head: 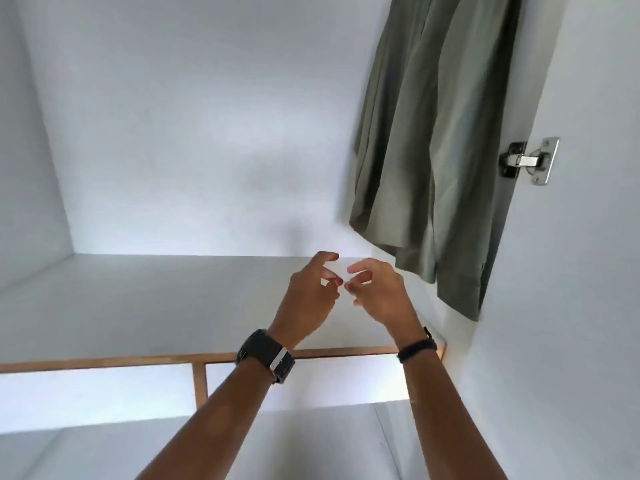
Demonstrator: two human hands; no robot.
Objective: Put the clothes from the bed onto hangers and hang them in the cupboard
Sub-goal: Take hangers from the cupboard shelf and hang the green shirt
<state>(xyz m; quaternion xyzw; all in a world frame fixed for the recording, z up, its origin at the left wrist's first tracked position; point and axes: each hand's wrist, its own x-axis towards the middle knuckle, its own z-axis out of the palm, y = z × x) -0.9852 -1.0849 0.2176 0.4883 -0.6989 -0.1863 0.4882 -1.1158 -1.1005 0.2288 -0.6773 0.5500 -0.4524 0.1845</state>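
Two bare forearms reach up from the bottom edge into the cupboard [173,133], side by side. The left hand [308,299] wears a dark watch [266,358] at the wrist; the right hand [381,292] has a dark band [417,349]. Both hands are raised with fingers loosely curled and a little spread, their tips nearly meeting, and they hold nothing. An olive-green garment [426,140] hangs at the upper right inside the cupboard, its hem just above and beside the right hand, apart from it. Its hanger is out of view. A metal hinge [530,161] sits on the right wall. A wood-edged shelf [138,306] lies beneath the hands.
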